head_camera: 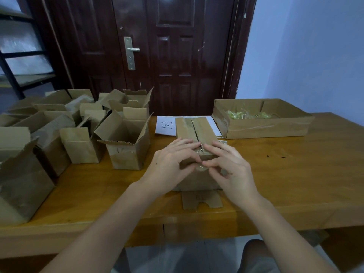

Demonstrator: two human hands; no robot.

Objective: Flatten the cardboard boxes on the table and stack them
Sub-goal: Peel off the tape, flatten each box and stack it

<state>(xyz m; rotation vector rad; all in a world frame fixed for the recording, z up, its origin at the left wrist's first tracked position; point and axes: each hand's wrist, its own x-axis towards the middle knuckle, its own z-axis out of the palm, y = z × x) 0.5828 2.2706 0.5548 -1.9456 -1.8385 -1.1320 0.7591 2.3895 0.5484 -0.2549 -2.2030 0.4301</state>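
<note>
A small closed cardboard box (194, 131) with clear tape along its top seam stands in the middle of the wooden table (295, 174). My left hand (170, 164) grips the box's near left top edge, fingers curled over it. My right hand (230, 170) pinches the loose tape at the near end of the seam. A flap of the box (201, 200) lies flat on the table below my hands. Several open, unflattened cardboard boxes (126, 142) crowd the left part of the table.
A shallow cardboard tray (264, 129) holding crumpled clear tape sits at the back right. A white paper sheet (166, 126) with a drawn mark lies behind the box. A dark door stands behind the table, and a metal shelf is at the far left.
</note>
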